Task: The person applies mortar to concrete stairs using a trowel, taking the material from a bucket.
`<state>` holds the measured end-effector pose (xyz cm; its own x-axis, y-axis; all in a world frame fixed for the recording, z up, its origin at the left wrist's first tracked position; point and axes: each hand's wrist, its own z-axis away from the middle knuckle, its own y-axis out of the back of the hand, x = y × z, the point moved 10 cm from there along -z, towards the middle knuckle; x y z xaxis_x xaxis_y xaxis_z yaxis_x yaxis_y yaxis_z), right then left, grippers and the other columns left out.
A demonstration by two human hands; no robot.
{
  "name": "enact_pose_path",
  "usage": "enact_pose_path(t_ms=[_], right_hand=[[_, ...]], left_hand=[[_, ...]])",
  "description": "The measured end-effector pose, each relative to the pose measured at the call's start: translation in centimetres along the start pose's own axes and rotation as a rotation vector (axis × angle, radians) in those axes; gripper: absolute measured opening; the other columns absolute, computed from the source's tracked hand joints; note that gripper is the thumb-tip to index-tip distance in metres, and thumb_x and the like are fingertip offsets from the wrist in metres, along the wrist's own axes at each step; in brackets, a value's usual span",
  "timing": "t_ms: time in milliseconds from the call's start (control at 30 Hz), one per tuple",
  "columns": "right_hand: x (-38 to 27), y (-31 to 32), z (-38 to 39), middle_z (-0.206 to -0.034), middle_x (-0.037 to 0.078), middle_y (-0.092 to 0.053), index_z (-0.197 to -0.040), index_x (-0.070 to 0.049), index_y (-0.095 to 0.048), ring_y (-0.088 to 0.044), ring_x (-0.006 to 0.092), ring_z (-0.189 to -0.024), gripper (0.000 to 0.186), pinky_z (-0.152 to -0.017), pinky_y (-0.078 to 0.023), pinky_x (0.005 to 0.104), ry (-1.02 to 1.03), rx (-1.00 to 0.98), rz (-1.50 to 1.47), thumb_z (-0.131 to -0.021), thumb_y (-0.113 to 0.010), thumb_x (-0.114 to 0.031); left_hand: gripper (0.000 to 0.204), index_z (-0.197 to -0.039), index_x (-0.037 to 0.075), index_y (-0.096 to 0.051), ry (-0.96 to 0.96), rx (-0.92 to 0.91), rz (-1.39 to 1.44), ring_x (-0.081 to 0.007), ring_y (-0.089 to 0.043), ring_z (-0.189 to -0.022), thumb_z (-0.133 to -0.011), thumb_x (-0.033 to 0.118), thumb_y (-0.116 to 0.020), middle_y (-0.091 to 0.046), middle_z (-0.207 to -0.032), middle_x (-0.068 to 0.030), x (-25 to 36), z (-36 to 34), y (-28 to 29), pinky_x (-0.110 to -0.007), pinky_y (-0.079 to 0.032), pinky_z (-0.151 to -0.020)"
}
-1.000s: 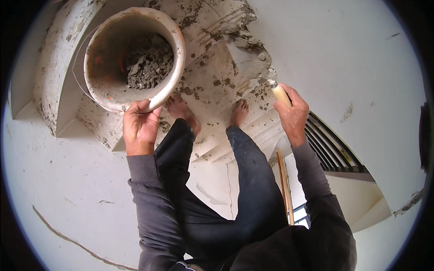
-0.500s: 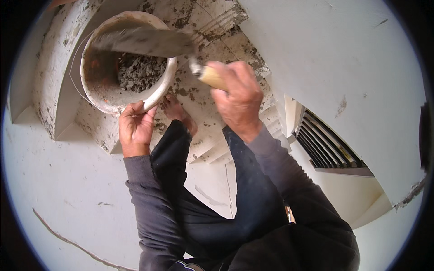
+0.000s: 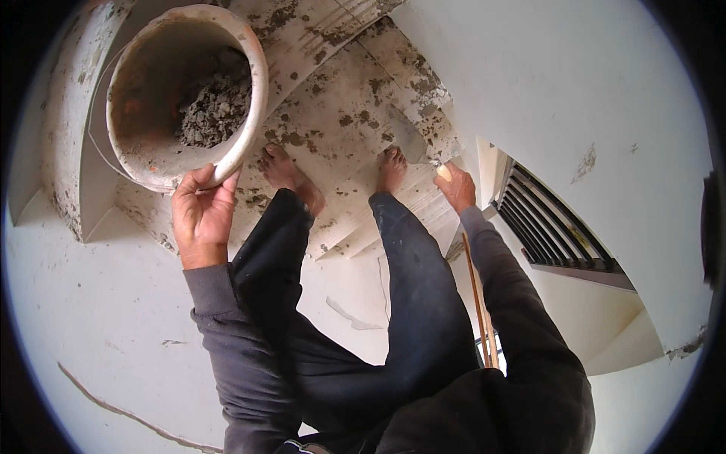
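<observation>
At the upper left, a whitish bucket [image 3: 259, 79] is tipped so that its mouth faces me. Clumpy grey mortar [image 3: 215, 113] lies inside it. My left hand [image 3: 203, 216] is closed on the bucket's near rim, thumb and fingers pinching the edge. Over on the right, low beside my foot, my right hand [image 3: 459, 191] is wrapped round the pale wooden handle of a trowel [image 3: 444, 173]. The trowel's grey blade points up and left, close to the splattered steps; whether it touches them I cannot tell.
Mortar-spattered steps [image 3: 325, 98] run under my bare feet [image 3: 291, 179]. A white wall [image 3: 575, 91] rises on the right, with a dark barred railing [image 3: 556, 223] below it. Thin wooden strips [image 3: 475, 295] show beside my right leg.
My right hand has carried the trowel from over the bucket's mouth to the right and lower. My left hand and the bucket appear slightly farther left and up in view.
</observation>
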<state>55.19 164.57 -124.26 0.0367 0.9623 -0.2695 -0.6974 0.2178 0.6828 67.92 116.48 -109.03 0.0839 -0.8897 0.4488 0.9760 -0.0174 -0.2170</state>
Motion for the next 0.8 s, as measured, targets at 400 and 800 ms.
enact_pose_path(t_ms=[400, 800], right_hand=[[3.1, 1.1, -5.9, -0.085, 0.019, -0.067, -0.097, -0.008, -0.060, -0.063, 0.0387, -0.083, 0.035, -0.074, -0.049, 0.0481, 0.120, 0.014, 0.179, -0.076, -0.068, -0.035], [4.4, 5.6, -6.8, -0.086, 0.023, -0.065, -0.094, -0.005, -0.060, -0.062, 0.0418, -0.084, 0.034, -0.074, -0.048, 0.0497, 0.060, 0.121, 0.158, -0.077, -0.065, -0.035]], left_hand=[[0.008, -0.091, -0.014, -0.044, 0.021, -0.032, -0.037, -0.0386, -0.055, -0.106, -0.086, -0.009, -0.049, -0.051, -0.104, -0.0243, 0.7, 0.2, -0.7, -0.054, -0.044, -0.102], [0.017, -0.100, -0.017, -0.045, 0.064, -0.059, -0.080, -0.0410, -0.052, -0.113, -0.088, -0.006, -0.049, -0.052, -0.113, -0.0290, 0.8, -0.3, 0.0, -0.047, -0.046, -0.102]])
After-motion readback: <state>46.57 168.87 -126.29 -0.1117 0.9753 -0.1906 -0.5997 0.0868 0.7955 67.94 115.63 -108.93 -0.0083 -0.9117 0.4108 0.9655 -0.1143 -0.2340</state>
